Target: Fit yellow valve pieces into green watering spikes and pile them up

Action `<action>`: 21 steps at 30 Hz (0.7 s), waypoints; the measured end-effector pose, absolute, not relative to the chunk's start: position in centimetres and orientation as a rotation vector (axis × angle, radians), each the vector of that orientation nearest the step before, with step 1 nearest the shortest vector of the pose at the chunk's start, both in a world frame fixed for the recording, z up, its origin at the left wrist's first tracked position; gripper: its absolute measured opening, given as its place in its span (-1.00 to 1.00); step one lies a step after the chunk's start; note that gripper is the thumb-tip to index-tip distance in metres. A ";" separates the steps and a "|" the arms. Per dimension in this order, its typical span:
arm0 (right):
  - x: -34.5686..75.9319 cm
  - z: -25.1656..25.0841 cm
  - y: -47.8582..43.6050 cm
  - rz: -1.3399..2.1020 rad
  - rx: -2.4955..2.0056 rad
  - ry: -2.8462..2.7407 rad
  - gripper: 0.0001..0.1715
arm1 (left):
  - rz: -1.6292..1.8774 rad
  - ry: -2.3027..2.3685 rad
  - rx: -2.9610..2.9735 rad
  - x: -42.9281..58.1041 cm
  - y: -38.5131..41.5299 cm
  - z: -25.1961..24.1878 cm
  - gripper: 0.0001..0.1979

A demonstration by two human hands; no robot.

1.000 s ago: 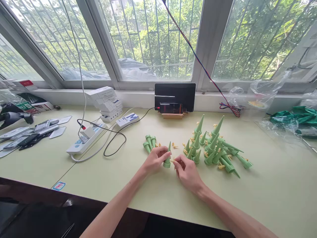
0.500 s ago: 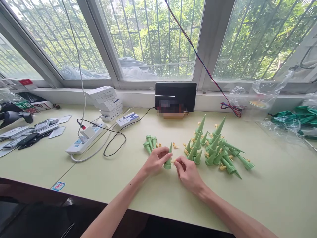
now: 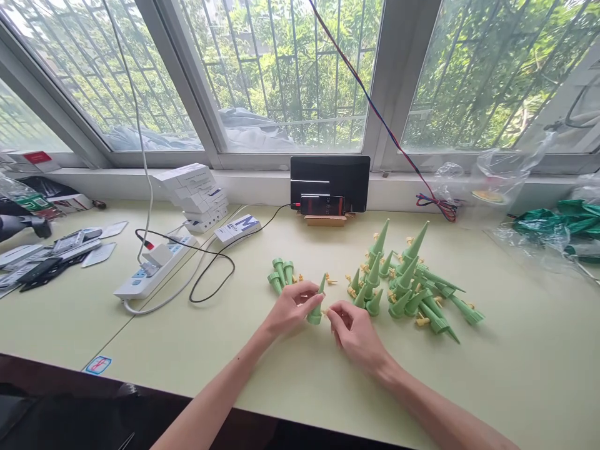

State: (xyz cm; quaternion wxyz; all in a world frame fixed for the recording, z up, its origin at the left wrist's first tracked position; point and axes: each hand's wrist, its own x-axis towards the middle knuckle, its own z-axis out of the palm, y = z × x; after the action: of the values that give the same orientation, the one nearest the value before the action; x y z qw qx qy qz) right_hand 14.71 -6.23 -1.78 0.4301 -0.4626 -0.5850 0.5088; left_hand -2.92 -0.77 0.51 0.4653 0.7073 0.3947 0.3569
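My left hand [image 3: 295, 307] is closed around a green watering spike [image 3: 315, 312], which stands with its tip up and its wide collar near the table. Right beside that collar, the fingers of my right hand [image 3: 352, 322] pinch a small yellow valve [image 3: 324, 312]. Most of the valve is hidden by those fingertips, and I cannot tell how deep it sits in the spike. Several green spikes without visible valves [image 3: 280, 272] lie behind my left hand, near loose yellow valves [image 3: 330, 279]. To the right, many green spikes with yellow valves [image 3: 407, 284] stand or lie in a group.
A phone [image 3: 323, 205] leans on a cardboard stand before a dark tablet [image 3: 330, 175]. At left are a power strip [image 3: 154, 269] with cables, stacked white boxes [image 3: 197, 197] and flat devices [image 3: 56, 256]. Clear plastic bags and green material [image 3: 557, 225] lie at far right.
The view has shifted slightly. My right fingertips now cover more of the yellow valve at the spike's collar. My left hand keeps the same hold on the spike.
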 end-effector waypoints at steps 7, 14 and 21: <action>14.5 -1.8 -6.5 1.298 -1.163 -1.428 -0.64 | 0.694 1.009 1.825 -4.6 -1.2 0.7 -0.75; 14.6 -1.9 -6.6 1.335 -1.183 -1.419 -0.64 | 0.621 0.989 1.894 -4.6 -1.6 1.0 -0.73; 14.9 -2.0 -6.5 1.340 -1.177 -1.513 -0.58 | 0.643 0.967 1.897 -4.5 -1.8 1.1 -0.79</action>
State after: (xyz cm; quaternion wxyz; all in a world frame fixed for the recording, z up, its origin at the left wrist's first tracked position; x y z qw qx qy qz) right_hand 14.85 -6.53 -1.98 0.3905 -0.4631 -0.5956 0.5275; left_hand -4.51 -1.77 1.08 0.4428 0.7648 0.3896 0.2591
